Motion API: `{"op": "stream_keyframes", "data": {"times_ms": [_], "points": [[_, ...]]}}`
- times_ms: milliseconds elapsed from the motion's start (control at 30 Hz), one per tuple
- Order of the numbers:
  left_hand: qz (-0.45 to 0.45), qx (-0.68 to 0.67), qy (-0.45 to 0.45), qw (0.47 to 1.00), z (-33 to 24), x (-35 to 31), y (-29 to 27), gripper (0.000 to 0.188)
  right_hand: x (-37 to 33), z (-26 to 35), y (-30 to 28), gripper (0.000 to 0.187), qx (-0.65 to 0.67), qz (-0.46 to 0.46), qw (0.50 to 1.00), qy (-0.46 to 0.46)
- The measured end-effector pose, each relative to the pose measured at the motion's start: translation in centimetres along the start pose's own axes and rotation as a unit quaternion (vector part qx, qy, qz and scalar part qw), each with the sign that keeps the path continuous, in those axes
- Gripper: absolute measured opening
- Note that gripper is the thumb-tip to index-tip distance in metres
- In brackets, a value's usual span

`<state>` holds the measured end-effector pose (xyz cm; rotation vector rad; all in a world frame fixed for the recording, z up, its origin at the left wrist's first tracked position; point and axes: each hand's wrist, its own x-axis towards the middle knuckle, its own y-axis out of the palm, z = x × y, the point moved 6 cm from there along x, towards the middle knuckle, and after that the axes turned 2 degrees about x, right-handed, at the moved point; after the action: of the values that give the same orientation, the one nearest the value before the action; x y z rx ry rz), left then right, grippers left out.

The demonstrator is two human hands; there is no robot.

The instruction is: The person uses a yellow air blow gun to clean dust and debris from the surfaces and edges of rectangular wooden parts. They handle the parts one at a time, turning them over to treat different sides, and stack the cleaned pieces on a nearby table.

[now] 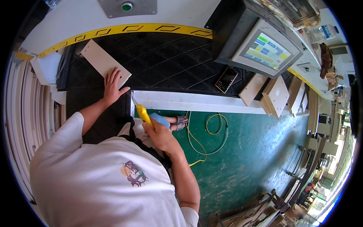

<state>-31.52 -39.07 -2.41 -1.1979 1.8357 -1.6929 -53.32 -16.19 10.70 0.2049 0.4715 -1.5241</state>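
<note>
A pale wooden board [102,60] with small holes near its ends lies slantwise on the black mat. My left hand [112,89] is open on the board's near end, fingers laid flat and thumb stretched out to the side. Closed round a yellow hand tool [143,113] is my right hand [160,137], in front of my waist. The tool's slim metal tip points up toward the corner of the white bench edge, close to the board's near end. Its exact kind is not clear.
A touchscreen panel [269,51] overhangs the bench at the right. Below it lie a dark phone-like device [227,79] and several pale boards [275,96], some reaching past the bench edge [181,100]. A yellow-green hose [223,142] loops over the green floor [242,159].
</note>
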Motion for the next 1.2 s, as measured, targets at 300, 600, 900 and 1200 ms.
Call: {"op": "stream_keyframes", "data": {"times_ms": [300,600,900,1200], "points": [[0.04,0.06,-0.046,0.996,3.2,-3.8,-2.0,0.06,0.3,-2.2,1.1,0.032,0.23,0.083,0.962,0.119],[-0.08,0.071,-0.374,0.921,11.2,-12.3,-3.1,0.082,0.7,-1.4,2.0,0.038,0.316,0.069,0.935,0.144],[-0.146,0.093,-0.379,0.909,14.7,-12.1,-1.8,0.086,0.4,-2.3,2.3,0.038,0.339,0.074,0.925,0.156],[-0.178,0.096,-0.374,0.905,19.2,-8.8,-2.0,0.096,0.6,-2.7,1.9,0.036,0.325,0.086,0.931,0.14]]}}
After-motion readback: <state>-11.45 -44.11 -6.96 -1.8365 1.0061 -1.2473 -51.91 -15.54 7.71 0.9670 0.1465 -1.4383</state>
